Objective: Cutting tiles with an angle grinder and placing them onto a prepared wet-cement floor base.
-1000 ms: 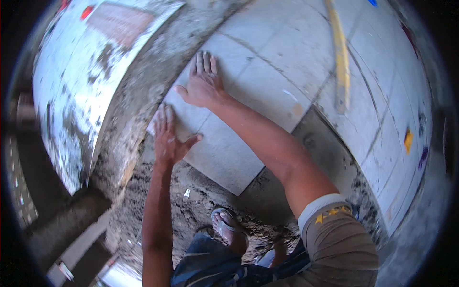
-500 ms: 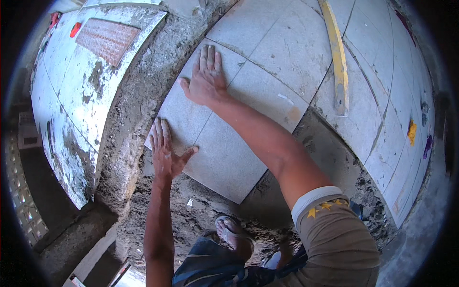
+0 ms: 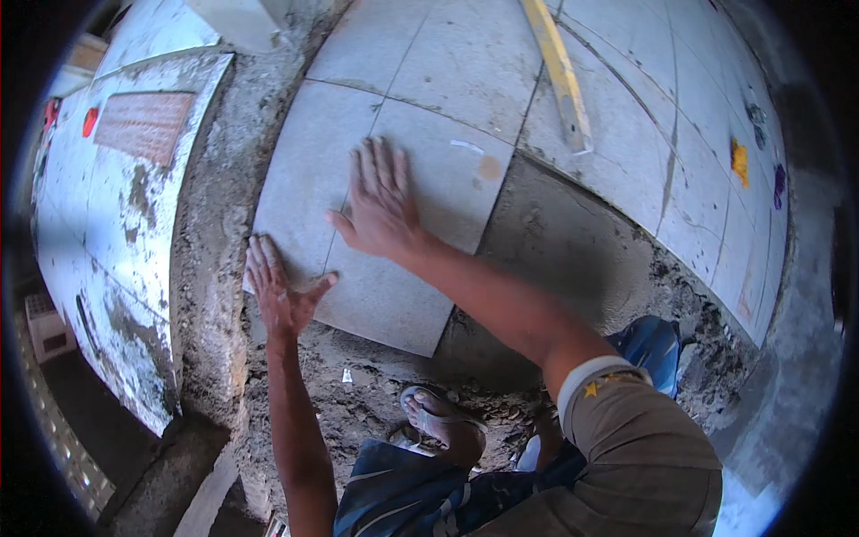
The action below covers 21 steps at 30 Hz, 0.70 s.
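Observation:
Pale grey floor tiles lie in front of me, set edge to edge. My left hand lies on the near left corner of the left tile, fingers stretched and thumb spread. My right hand is spread flat on the neighbouring tile, its thumb reaching over the seam between the two. Neither hand holds anything. A small brown stain and a white mark show on that right tile. Both palms are hidden.
Right of the tiles lies a bed of wet grey mortar. A yellow straightedge rests on tiles beyond it. A rough cement strip runs along the left, beside a pale tiled surface with a reddish patterned tile. My sandaled foot stands on rubble.
My right hand has moved from the left tile across the seam onto the right tile, nearer to me. My left hand stays at the left tile's near corner. The view has shifted.

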{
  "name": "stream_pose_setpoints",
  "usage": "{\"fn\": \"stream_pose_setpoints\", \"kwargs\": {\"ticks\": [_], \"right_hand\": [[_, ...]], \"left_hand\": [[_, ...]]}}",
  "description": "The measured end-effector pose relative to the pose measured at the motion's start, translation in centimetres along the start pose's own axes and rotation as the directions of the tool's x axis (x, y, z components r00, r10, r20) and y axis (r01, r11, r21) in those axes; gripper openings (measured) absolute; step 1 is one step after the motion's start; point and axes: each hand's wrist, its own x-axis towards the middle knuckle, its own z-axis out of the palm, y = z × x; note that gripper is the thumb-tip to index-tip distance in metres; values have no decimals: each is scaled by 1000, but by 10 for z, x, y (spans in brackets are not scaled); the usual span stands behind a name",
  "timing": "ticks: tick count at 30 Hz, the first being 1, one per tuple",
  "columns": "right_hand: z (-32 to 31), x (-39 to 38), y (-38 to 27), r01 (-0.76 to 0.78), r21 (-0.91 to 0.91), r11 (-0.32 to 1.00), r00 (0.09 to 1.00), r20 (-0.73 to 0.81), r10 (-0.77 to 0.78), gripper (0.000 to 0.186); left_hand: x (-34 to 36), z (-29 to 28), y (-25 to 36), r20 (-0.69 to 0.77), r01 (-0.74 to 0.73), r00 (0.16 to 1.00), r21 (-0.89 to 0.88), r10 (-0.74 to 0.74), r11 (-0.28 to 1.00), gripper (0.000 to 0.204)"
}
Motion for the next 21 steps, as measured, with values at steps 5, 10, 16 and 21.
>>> {"fn": "stream_pose_setpoints", "kwargs": {"ticks": [5, 10, 16, 21], "right_hand": [[1, -16, 16, -23, 33, 999, 991, -131, 28, 99], [0, -27, 7, 2, 46, 999, 996, -85, 2, 98], [5, -48, 17, 21, 81, 996, 1000, -19, -19, 95], [-19, -111, 6, -67, 87, 994, 998, -2, 68, 90]], "left_hand": [[12, 0, 7, 41, 8, 999, 1, -8, 1000, 146], [8, 6, -3, 49, -3, 999, -42, 5, 999, 134], [28, 8, 16, 75, 120, 990, -54, -116, 991, 110], [71, 0, 24, -111, -376, 924, -81, 366, 923, 81]]}}
